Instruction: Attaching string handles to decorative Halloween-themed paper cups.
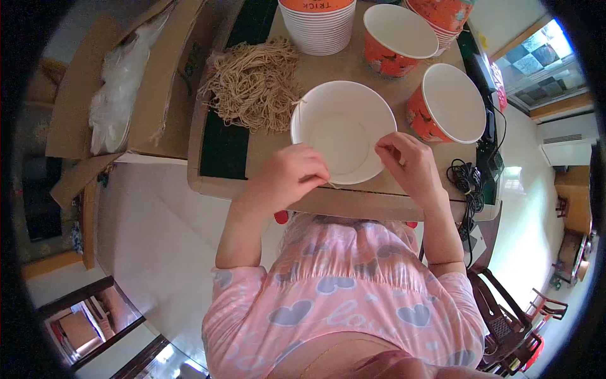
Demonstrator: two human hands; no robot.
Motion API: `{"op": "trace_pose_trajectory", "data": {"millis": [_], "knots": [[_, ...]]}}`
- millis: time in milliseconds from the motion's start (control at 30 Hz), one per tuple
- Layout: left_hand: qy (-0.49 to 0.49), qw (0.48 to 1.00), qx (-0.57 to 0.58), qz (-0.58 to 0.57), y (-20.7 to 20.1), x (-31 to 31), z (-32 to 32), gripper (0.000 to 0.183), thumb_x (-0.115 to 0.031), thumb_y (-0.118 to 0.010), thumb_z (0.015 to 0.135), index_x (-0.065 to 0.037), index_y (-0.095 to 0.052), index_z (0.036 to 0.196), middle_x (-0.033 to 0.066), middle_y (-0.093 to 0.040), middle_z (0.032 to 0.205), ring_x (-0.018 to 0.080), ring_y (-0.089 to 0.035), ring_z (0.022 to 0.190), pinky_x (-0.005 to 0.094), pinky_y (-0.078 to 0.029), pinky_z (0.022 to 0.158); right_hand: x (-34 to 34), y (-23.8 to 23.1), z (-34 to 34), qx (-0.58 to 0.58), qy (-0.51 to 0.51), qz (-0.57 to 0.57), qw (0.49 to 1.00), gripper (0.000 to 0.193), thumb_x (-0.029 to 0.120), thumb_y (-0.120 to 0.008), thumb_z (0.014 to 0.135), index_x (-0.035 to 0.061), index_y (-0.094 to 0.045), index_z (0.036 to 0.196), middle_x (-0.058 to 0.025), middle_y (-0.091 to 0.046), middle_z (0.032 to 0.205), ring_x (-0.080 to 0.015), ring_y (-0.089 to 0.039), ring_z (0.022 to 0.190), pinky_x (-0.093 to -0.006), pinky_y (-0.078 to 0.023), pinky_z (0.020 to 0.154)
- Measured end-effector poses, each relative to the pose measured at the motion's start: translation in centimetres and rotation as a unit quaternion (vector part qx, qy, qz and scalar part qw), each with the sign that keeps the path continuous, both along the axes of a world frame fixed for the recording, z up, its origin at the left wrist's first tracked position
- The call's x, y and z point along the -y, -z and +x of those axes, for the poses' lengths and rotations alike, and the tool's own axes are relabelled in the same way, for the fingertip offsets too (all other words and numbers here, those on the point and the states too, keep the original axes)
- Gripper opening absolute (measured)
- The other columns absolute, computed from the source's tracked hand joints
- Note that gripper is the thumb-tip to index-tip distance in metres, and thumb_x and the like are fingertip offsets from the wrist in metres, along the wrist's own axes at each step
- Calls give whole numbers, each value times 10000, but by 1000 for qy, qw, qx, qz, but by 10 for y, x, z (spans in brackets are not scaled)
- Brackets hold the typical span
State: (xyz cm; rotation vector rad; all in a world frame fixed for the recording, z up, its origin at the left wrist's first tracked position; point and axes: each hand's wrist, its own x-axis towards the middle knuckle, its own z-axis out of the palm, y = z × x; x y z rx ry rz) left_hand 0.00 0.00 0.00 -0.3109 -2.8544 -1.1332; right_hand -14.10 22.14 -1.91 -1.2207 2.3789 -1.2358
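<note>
A paper bucket (338, 142) with a white inside stands at the table's near edge in front of me. A bit of beige string is knotted at its left rim. My left hand (293, 174) is closed in a pinch by the bucket's near-left rim, and a short string end (335, 185) pokes out from its fingertips. At the right rim, my right hand (409, 163) has thumb and fingers pressed together; what they pinch is hidden. A loose heap of beige string (252, 85) lies left of the bucket.
Two orange-patterned buckets (453, 104) sit at the right, with stacked buckets (319, 28) behind. Black cables (467, 180) lie at the table's right edge. An open cardboard box (167, 82) with clear plastic stands left of the table. Dark chairs (505, 316) are at lower right.
</note>
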Motion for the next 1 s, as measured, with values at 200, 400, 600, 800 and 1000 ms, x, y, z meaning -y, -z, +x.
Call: {"op": "trace_pose_trajectory", "data": {"millis": [200, 400, 600, 800, 1000], "knots": [[-316, 930, -170, 83, 7, 11, -22, 114, -6, -668, 791, -21, -649, 902, 88, -635, 940, 254, -612, 901, 337, -488, 807, -7, -6, 9, -7, -1, 17, 1000, 88, 55, -652, 830, 17, -612, 898, -125, -615, 786, -251, -615, 685, -332, -496, 619], [-119, 982, -132, 68, -9, -55, -22, 379, -114, -736, 736, -54, -610, 1089, 119, -566, 1153, 327, -524, 1112, 425, -434, 950, -5, 2, 14, 34, 25, -18, 999, 82, 53, -650, 843, 17, -634, 915, -112, -620, 790, -202, -609, 648, -300, -483, 582], [-161, 986, 2, 42, 24, -79, -38, 211, -135, -700, 741, -44, -553, 863, 118, -609, 851, 318, -594, 842, 436, -481, 730, -7, 5, 15, 43, 44, -15, 998, 92, 39, -653, 841, 7, -634, 925, -113, -636, 804, -170, -603, 645, -274, -483, 585], [-111, 988, -64, 90, 25, -72, -43, 145, -100, -675, 768, -25, -557, 808, 131, -598, 807, 333, -594, 802, 426, -474, 695, -8, 13, 16, 76, 45, -73, 993, 72, 18, -627, 855, 1, -618, 924, -84, -637, 791, -120, -589, 665, -259, -474, 594], [-50, 994, -58, 84, 19, -58, -54, 148, -82, -670, 788, -16, -548, 838, 136, -595, 815, 333, -595, 815, 411, -469, 712, -5, 13, 15, 87, 60, -108, 988, 47, 14, -586, 897, -17, -577, 930, -55, -614, 775, -99, -608, 717, -237, -471, 633]]}}
